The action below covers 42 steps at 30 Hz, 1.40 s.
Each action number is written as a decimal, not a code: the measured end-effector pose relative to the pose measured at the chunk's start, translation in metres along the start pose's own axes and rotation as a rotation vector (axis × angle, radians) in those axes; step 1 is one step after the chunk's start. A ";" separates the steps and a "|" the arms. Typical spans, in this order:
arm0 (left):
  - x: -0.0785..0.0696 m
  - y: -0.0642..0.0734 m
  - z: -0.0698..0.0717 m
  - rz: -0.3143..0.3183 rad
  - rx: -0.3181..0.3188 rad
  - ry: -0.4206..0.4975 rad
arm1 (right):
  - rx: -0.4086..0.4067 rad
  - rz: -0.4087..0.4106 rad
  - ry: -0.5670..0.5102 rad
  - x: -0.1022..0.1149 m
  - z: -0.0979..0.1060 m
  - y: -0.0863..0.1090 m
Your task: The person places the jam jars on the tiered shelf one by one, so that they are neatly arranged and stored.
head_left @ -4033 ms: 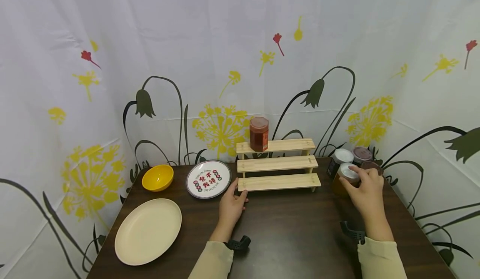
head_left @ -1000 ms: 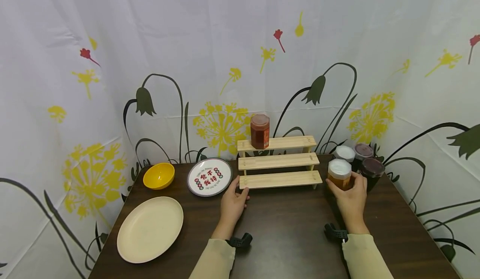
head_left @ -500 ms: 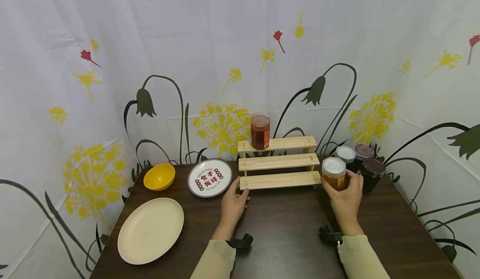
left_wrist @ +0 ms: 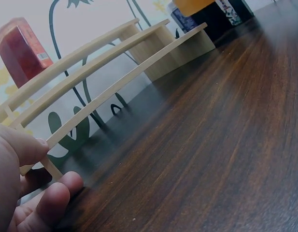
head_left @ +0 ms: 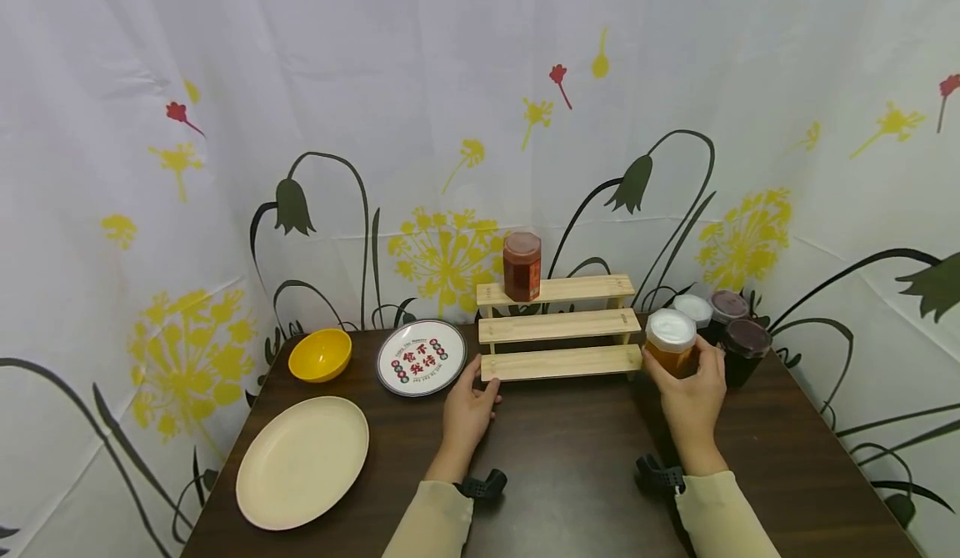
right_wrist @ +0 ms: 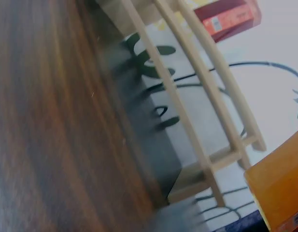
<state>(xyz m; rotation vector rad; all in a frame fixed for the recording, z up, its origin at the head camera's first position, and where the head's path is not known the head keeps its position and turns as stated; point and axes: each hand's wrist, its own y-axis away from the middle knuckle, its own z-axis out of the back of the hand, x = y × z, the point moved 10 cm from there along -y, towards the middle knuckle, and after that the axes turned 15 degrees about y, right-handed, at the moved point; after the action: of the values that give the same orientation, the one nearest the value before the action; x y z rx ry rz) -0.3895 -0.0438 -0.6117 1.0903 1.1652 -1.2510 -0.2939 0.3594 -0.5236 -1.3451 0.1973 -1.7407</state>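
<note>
A three-tier wooden display rack [head_left: 559,324] stands at the back of the table. My left hand [head_left: 467,414] holds the left end of its lowest shelf. The left wrist view shows the thumb [left_wrist: 30,147] against that shelf, other fingers curled below by the leg. With my right hand [head_left: 693,395] I grip a honey-coloured jar with a white lid [head_left: 671,337], just off the rack's right end. In the right wrist view this amber jar [right_wrist: 279,183] hangs above the table level, and most of that hand is out of frame. A red hexagonal jar [head_left: 522,266] sits on the top shelf, at the left.
Behind my right hand cluster a white-lidded jar [head_left: 693,309] and two dark-lidded jars, the nearer [head_left: 747,339] at the right. Left of the rack lie a plate with red lettering [head_left: 422,358], a yellow bowl [head_left: 320,355] and a cream oval plate [head_left: 302,463]. A patterned curtain [head_left: 420,124] backs the table.
My right hand has brought the amber jar leftward out of the jar cluster toward the rack; over the last half second it barely shifts. The left hand stays at the rack's left end.
</note>
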 end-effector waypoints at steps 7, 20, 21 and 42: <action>0.002 0.001 0.001 0.015 0.012 0.014 | 0.073 -0.045 -0.006 0.018 -0.008 0.002; 0.002 0.002 -0.001 0.016 0.008 0.013 | 0.114 -0.048 -0.127 0.053 -0.033 -0.013; 0.001 0.002 0.000 0.012 0.008 0.013 | 0.113 -0.048 -0.138 0.056 -0.035 -0.017; -0.001 0.002 0.000 -0.011 0.000 0.000 | 0.263 -0.002 -0.139 0.089 -0.100 -0.076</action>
<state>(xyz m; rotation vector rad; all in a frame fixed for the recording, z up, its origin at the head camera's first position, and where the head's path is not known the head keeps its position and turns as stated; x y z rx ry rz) -0.3873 -0.0440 -0.6103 1.0846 1.1727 -1.2597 -0.4199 0.3020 -0.4553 -1.2649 -0.1084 -1.6041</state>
